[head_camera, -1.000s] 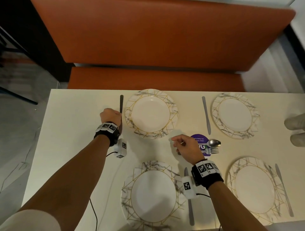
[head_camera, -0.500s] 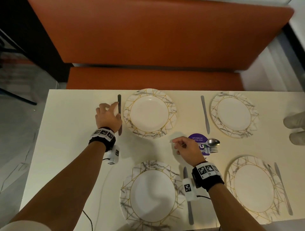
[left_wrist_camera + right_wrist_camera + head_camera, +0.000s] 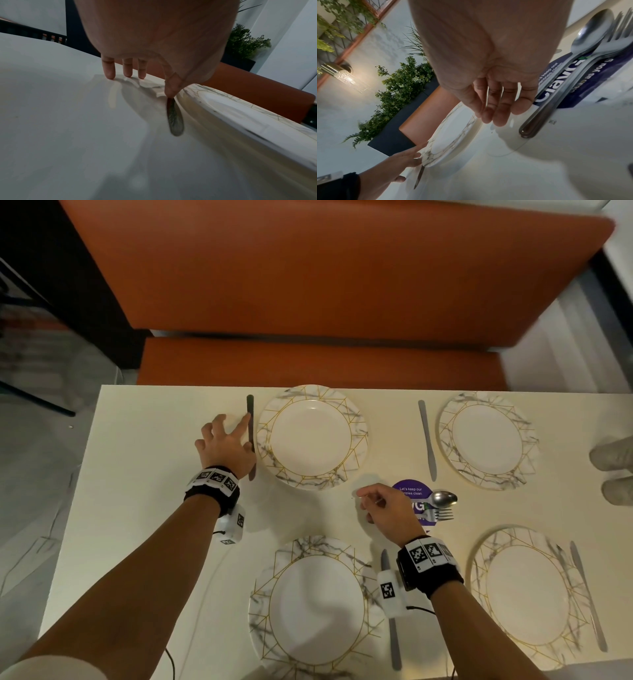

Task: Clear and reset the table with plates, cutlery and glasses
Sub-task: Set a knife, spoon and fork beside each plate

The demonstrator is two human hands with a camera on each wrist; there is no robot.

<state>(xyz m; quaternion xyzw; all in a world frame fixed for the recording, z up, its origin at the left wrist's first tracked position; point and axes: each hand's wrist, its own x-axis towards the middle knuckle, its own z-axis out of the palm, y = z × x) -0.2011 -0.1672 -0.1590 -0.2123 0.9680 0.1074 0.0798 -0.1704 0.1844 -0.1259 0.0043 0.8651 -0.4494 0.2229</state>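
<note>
On the worktop (image 3: 144, 460), the left hand (image 3: 224, 445) is spread with straight fingers, its index fingertip touching the knife (image 3: 250, 419) just left of the far plate (image 3: 311, 436). Below and right of that plate, the right hand (image 3: 383, 508) hovers loosely curled and holds nothing, beside the spoon (image 3: 443, 498) and fork (image 3: 442, 513).

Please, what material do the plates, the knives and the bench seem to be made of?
The plates, such as the far left plate, look like glazed ceramic: a glossy white centre, with a marbled grey rim and gold lines. The knives, such as the knife beside the far right plate, seem polished steel: grey and reflective. The orange bench appears upholstered in smooth leather or vinyl; which one is unclear.
</note>
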